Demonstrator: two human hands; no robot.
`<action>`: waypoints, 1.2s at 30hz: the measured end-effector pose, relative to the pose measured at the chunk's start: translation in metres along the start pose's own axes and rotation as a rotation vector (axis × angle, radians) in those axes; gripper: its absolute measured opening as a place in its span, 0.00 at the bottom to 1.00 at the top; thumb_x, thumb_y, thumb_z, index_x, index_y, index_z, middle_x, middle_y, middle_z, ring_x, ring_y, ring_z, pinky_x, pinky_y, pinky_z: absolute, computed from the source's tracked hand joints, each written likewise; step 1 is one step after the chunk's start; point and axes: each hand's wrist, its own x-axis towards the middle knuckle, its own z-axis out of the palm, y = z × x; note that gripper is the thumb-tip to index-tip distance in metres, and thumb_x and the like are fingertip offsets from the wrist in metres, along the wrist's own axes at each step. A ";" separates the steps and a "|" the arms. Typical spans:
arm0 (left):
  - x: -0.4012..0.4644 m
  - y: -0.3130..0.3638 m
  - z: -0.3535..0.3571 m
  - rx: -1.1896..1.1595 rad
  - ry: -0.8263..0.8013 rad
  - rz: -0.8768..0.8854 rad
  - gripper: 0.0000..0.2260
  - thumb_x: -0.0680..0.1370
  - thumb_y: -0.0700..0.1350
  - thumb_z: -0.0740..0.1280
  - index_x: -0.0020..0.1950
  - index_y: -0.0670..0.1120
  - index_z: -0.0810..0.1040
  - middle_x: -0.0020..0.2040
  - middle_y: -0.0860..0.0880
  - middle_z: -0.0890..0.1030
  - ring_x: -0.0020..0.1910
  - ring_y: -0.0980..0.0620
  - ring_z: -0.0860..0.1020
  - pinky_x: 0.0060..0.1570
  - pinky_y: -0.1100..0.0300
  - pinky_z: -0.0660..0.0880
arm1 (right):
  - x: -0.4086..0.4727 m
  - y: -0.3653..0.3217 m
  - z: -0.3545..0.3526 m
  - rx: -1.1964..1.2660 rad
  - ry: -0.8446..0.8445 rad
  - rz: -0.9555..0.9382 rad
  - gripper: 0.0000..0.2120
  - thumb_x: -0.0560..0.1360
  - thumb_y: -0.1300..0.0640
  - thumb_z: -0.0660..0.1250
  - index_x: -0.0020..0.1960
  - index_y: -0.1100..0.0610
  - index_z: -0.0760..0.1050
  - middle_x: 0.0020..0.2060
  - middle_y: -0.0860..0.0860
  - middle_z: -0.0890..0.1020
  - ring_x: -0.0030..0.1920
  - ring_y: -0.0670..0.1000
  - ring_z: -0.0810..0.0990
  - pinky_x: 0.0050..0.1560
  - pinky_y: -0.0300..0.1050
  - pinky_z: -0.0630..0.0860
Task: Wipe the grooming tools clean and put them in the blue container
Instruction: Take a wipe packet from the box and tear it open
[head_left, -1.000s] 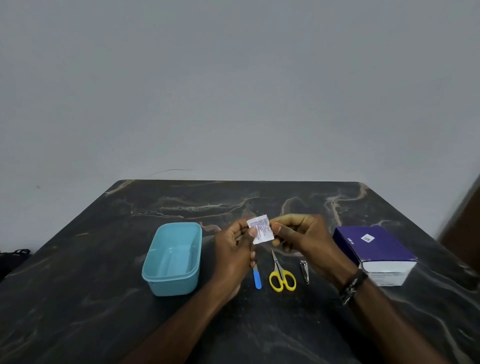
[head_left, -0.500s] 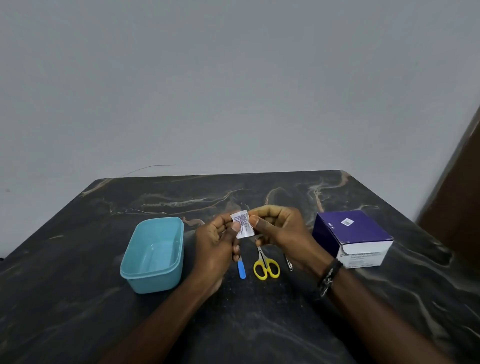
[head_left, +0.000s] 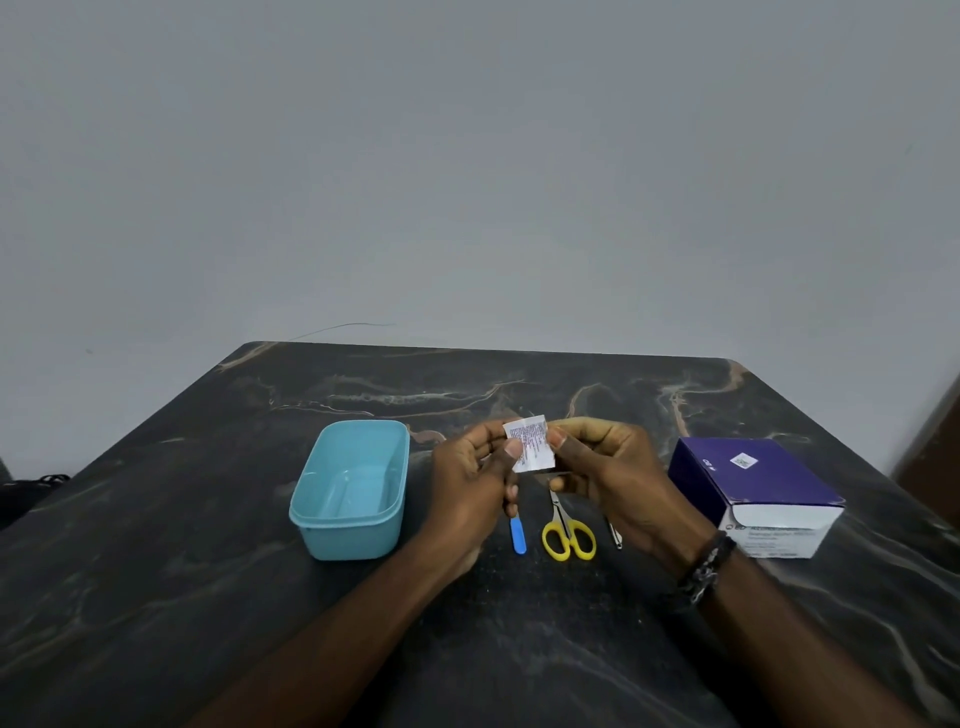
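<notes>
The blue container (head_left: 353, 488) stands on the desk (head_left: 156, 597), left of both hands. The left hand (head_left: 470, 483) and right hand (head_left: 613, 480) each pinch a printed wipe sachet (head_left: 530, 442) between thumb and curled fingers. Below lie a blue-handled tool (head_left: 518, 535), yellow-handled scissors (head_left: 567, 532) and a metal tool (head_left: 614, 535). A purple box (head_left: 753, 488) stands right.

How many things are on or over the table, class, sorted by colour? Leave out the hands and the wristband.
Blue: 2, the container and the blue-handled tool
Yellow: 1, the scissors
Silver: 1, the metal tool
Purple and white: 1, the box
White: 1, the printed sachet held in both hands
Total: 6
</notes>
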 end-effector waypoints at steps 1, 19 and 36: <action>0.000 0.000 0.000 0.004 -0.001 0.003 0.07 0.80 0.36 0.65 0.55 0.44 0.80 0.36 0.47 0.82 0.24 0.56 0.71 0.23 0.63 0.70 | 0.000 0.000 0.000 0.010 0.001 -0.001 0.11 0.72 0.55 0.71 0.50 0.59 0.84 0.46 0.61 0.85 0.41 0.52 0.84 0.36 0.40 0.80; 0.005 -0.007 -0.004 0.020 -0.007 0.017 0.07 0.79 0.38 0.66 0.54 0.45 0.80 0.37 0.44 0.83 0.24 0.56 0.73 0.24 0.60 0.73 | -0.002 -0.002 0.003 -0.045 0.118 -0.075 0.06 0.72 0.65 0.71 0.48 0.64 0.77 0.40 0.62 0.86 0.35 0.54 0.84 0.32 0.41 0.80; 0.003 -0.009 -0.006 0.158 0.036 0.194 0.06 0.80 0.38 0.65 0.55 0.44 0.80 0.32 0.48 0.82 0.27 0.52 0.78 0.31 0.54 0.79 | -0.004 0.002 0.002 -0.156 0.118 -0.079 0.11 0.69 0.60 0.72 0.49 0.67 0.81 0.42 0.60 0.86 0.39 0.55 0.85 0.39 0.42 0.83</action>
